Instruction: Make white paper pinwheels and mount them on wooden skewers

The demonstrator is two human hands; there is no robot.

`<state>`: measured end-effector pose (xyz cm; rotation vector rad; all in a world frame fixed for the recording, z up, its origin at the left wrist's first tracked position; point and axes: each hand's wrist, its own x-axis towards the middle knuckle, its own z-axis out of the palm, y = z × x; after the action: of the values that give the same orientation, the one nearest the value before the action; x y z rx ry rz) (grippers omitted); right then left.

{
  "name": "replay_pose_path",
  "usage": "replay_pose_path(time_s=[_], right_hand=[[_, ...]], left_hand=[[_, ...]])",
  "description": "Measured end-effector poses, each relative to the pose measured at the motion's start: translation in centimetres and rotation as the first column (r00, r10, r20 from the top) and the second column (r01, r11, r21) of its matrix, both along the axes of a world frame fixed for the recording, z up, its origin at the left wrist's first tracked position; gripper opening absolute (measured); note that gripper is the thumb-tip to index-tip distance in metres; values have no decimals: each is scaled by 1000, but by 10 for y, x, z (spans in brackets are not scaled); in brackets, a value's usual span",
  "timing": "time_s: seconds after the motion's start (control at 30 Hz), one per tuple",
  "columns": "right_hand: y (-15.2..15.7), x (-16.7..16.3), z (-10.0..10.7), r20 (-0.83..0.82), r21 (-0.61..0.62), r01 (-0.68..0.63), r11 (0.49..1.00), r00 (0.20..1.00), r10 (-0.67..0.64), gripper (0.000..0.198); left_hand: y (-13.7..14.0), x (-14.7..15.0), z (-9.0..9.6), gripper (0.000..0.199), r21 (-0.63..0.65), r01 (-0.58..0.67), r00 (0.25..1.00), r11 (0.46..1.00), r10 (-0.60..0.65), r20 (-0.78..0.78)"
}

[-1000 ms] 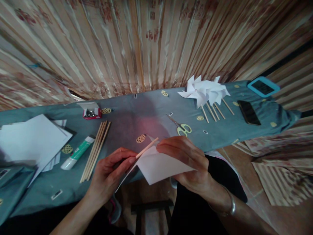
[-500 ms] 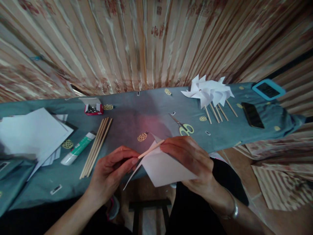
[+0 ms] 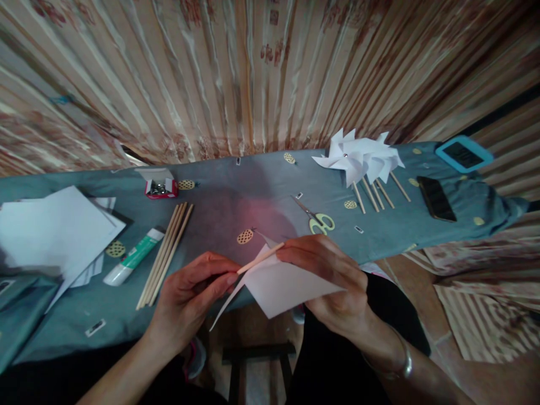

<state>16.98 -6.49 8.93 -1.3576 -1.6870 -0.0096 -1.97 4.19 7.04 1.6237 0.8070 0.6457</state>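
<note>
My left hand (image 3: 198, 298) pinches one end of a short wooden stick (image 3: 259, 259) between thumb and fingers. The other end of the stick reaches the fingertips of my right hand (image 3: 329, 275), which is closed around a white paper pinwheel (image 3: 282, 286). The stick lies across the pinwheel, whose points stick out to the lower left and right. Part of the paper is hidden by my right fingers. Just beyond my right hand lie scissors with yellow-green handles (image 3: 319, 221).
On the cloth-covered table (image 3: 219, 208), wooden sticks (image 3: 166, 256), a glue stick (image 3: 135, 257), a red box of metal pins (image 3: 161, 188) and paper sheets (image 3: 54, 225) lie left. Finished pinwheels (image 3: 363, 157), a phone (image 3: 436, 198) and a blue-framed device (image 3: 464, 154) lie right.
The pinwheel has tilted slightly in my hands, its right point shifting a little to the right and its left point dipping. Both hands keep their hold.
</note>
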Motion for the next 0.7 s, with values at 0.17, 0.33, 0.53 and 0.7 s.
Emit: replay_pose_path(time_s=[0.17,0.33,0.53,0.7], right_hand=[[0,-2,-3,-79,-46,85,995,993,-89,22],[3,-5,-1,-175,-130,151,980,969,-173,14],[8,-6,-6,-427,-292,140,946,866,-260,5],[15,-5,-11,-558,-442,74,894,757,-339,11]], left_hand=[[-1,-3,1,13,133,-29,1000,991,28,10],[0,-5,1,12,175,-34,999,984,35,-5],[0,-4,0,11,60,-30,999,998,33,-43],[-2,-4,-5,16,-33,-41,999,999,41,2]])
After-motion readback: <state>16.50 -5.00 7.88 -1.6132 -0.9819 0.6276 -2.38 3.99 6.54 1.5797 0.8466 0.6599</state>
